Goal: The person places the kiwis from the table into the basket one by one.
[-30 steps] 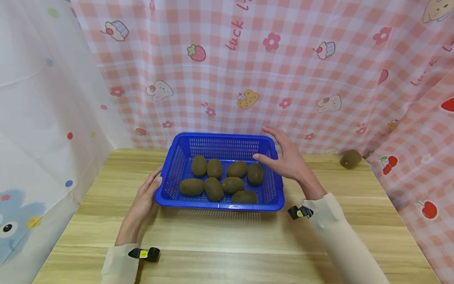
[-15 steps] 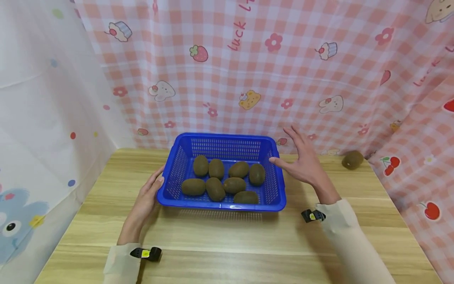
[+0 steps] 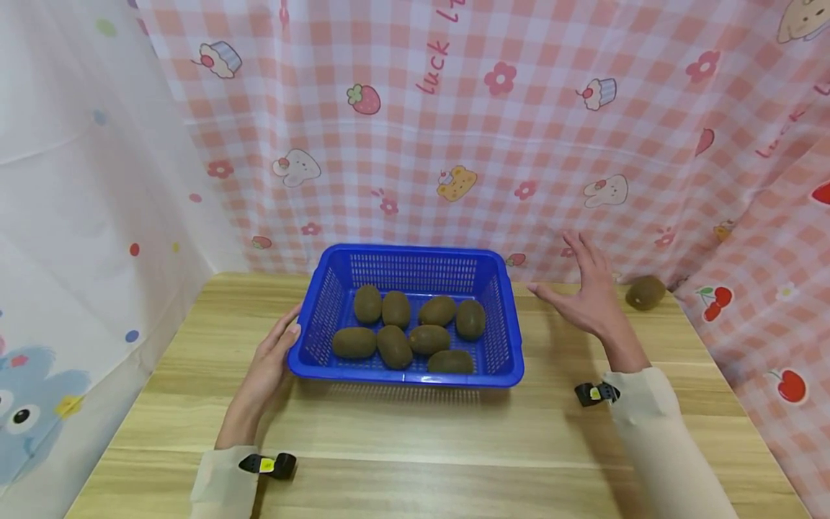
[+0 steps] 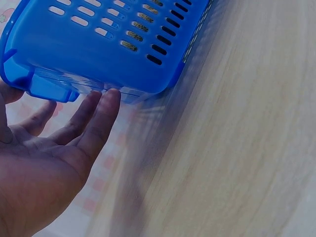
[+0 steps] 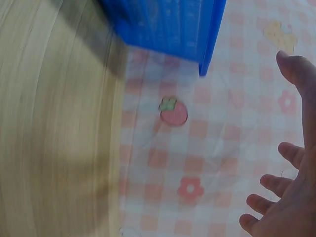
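Observation:
In the head view a blue plastic basket (image 3: 405, 378) stands on the table with several brown kiwis (image 3: 430, 339) inside. My left hand (image 3: 264, 360) is at its left end, thumb by the rim. The left wrist view shows fairly straight fingers (image 4: 101, 121) against the outer end wall of the blue basket (image 4: 94, 54), below the rim. To the right of the basket, apart from it, my right hand (image 3: 591, 295) hangs in the air with fingers spread and nothing held. One lone kiwi (image 3: 645, 292) lies beyond that hand at the table's back right corner.
The wooden table (image 3: 389, 461) ends at the back against a pink checked cloth (image 3: 402, 144). Another checked cloth (image 3: 765, 317) hangs along the right side, and a white dotted cloth (image 3: 78, 202) along the left.
My right hand has moved right, from over the basket's right end towards the lone kiwi. The left hand, the basket and the kiwis have stayed in place; the head view shifted slightly.

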### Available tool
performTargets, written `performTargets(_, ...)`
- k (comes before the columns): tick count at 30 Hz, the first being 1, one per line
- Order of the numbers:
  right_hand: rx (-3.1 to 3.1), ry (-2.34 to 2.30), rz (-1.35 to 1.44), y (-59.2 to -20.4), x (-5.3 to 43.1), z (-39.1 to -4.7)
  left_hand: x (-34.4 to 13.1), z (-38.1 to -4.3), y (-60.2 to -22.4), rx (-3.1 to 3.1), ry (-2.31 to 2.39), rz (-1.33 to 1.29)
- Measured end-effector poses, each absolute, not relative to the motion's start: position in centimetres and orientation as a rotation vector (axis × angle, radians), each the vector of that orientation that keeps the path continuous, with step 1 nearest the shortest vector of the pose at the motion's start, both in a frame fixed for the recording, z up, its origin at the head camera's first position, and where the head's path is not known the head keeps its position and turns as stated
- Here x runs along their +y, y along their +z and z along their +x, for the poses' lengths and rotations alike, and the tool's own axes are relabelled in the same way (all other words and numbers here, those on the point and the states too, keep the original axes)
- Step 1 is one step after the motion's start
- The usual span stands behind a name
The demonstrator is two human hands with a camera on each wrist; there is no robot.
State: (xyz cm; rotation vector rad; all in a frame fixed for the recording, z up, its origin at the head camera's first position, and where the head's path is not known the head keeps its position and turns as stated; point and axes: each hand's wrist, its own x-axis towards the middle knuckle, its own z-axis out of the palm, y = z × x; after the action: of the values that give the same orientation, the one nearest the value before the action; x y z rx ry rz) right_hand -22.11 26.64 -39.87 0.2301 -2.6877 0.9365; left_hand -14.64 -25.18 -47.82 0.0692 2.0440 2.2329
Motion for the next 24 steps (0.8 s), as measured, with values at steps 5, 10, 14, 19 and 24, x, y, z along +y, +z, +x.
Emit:
performTargets(5,-2.713,0.934,0.146,-40.2,28.5,-22.1,-25.2,-14.6,-47.8,2.052,2.221,0.069)
performTargets(10,-2.716,0.931,0.053,-40.5,30.1,-22.2,-25.2,-14.6,-47.8,2.054,2.222,0.078)
performTargets(14,-2.716,0.950,-0.008,-41.0,31.5,-22.5,-25.3,-14.5,-47.7,2.064,2.216,0.077)
performTargets(19,-2.722,0.971,-0.078,-41.6,33.4,-22.6,-25.2,-14.6,-47.8,2.060,2.226,0.078)
performTargets(24,-2.735,0.985,-0.160,-42.5,35.3,-22.9,-25.2,-14.6,-47.9,2.061,2.232,0.071)
